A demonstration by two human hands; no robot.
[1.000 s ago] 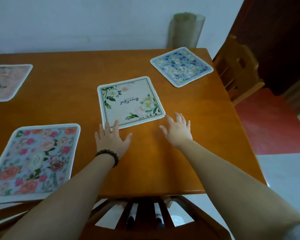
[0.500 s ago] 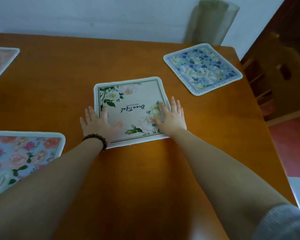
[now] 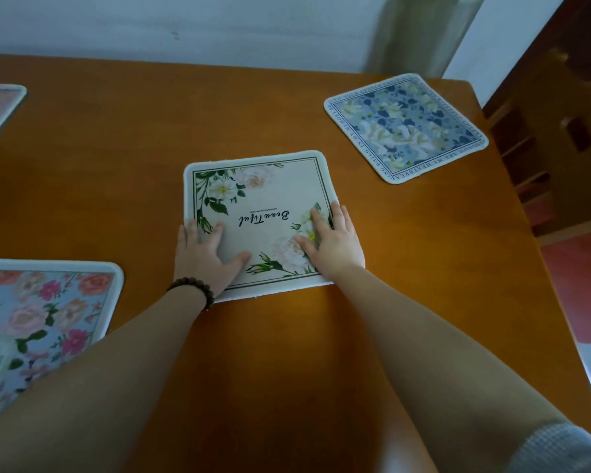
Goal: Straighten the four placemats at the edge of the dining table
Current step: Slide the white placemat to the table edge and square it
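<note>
White placemat (image 3: 263, 213) sits mid-table, well short of the edge, with my left hand (image 3: 207, 257) and right hand (image 3: 335, 244) flat on its near corners, fingers straight, so I'd press evenly and slide without bunching it.

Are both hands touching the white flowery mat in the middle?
Touching. The head view shows the left hand and the right hand lying flat on the near corners of the white mat, fingers spread across its flower print.
</note>
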